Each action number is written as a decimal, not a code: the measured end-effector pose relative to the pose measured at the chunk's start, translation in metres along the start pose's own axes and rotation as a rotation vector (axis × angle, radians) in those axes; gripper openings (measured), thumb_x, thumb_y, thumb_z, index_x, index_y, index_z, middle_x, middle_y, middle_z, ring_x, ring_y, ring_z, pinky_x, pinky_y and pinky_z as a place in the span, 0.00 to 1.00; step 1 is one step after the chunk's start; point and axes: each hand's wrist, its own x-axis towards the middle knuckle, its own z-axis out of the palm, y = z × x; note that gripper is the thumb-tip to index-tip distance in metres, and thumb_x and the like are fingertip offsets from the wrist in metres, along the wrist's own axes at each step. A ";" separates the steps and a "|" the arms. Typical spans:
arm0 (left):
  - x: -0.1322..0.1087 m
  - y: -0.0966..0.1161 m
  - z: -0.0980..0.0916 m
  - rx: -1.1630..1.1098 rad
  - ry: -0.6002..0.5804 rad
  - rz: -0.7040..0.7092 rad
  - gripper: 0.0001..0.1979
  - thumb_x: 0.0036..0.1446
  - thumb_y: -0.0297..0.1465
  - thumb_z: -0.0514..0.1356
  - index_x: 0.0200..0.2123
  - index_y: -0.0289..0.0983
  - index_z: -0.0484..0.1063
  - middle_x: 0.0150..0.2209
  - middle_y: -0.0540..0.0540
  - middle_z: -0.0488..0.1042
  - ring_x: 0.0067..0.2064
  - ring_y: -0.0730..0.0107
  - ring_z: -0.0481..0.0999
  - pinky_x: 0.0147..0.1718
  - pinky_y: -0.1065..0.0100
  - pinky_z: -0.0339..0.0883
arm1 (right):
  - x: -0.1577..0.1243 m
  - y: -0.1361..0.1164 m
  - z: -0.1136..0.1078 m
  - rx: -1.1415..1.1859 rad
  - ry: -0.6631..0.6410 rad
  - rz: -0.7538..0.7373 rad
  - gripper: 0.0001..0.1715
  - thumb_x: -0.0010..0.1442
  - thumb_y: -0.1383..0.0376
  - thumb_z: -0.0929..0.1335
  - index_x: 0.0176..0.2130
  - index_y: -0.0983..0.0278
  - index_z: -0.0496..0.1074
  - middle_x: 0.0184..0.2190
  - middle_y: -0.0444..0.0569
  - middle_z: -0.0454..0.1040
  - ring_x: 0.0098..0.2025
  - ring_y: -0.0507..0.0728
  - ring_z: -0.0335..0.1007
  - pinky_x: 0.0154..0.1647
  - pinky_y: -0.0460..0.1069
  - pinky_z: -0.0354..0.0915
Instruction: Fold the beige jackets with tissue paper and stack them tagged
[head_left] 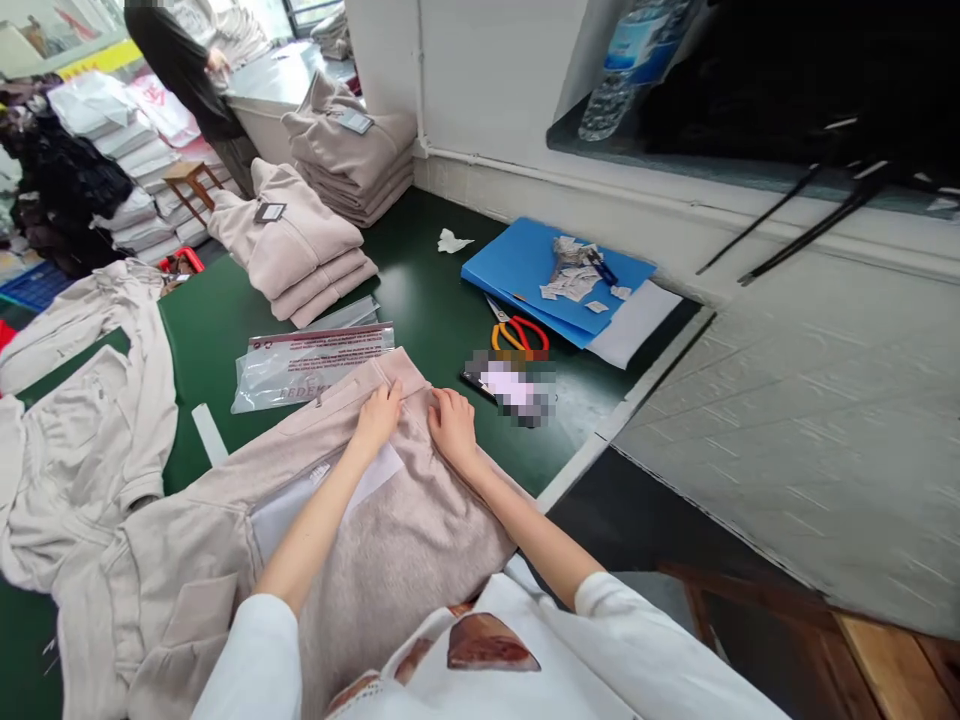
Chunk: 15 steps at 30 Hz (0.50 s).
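A plastic bag [319,362] lies left of the left hand [379,414]. Fingers of this and the right hand [454,430] contact the beige garment [420,520] beneath them on the worktop [562,445]; grip closure cannot be determined. A phone [504,388] lies right of both.

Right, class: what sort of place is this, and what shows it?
Probably a garment finishing or packing workshop: a beige garment lies spread on a green table, with stacks of folded garments and a clear printed plastic bag nearby.

Folded clothes [307,240], scissors [519,336] and plastic bags [274,375] on a worktable [420,300] show a garment workshop.
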 end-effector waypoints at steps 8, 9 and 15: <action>-0.134 -0.066 -0.025 -0.324 0.331 -0.207 0.16 0.69 0.33 0.48 0.51 0.37 0.71 0.46 0.40 0.76 0.49 0.59 0.75 0.51 0.60 0.67 | -0.019 0.002 -0.022 0.013 -0.018 -0.100 0.19 0.65 0.64 0.60 0.51 0.64 0.71 0.55 0.57 0.69 0.56 0.65 0.62 0.55 0.60 0.59; -0.164 -0.078 -0.022 -0.301 0.362 -0.251 0.15 0.68 0.33 0.48 0.49 0.38 0.72 0.44 0.41 0.77 0.48 0.58 0.75 0.50 0.59 0.68 | -0.025 -0.003 -0.024 0.007 -0.046 -0.186 0.18 0.66 0.64 0.59 0.50 0.63 0.72 0.55 0.56 0.70 0.56 0.64 0.63 0.56 0.60 0.59; -0.290 -0.068 0.021 -0.171 0.268 -0.219 0.14 0.67 0.33 0.52 0.52 0.38 0.71 0.51 0.41 0.75 0.53 0.56 0.72 0.53 0.55 0.66 | -0.060 -0.023 -0.011 -0.198 -0.269 -0.596 0.25 0.70 0.62 0.57 0.63 0.64 0.63 0.65 0.55 0.62 0.65 0.62 0.59 0.62 0.58 0.57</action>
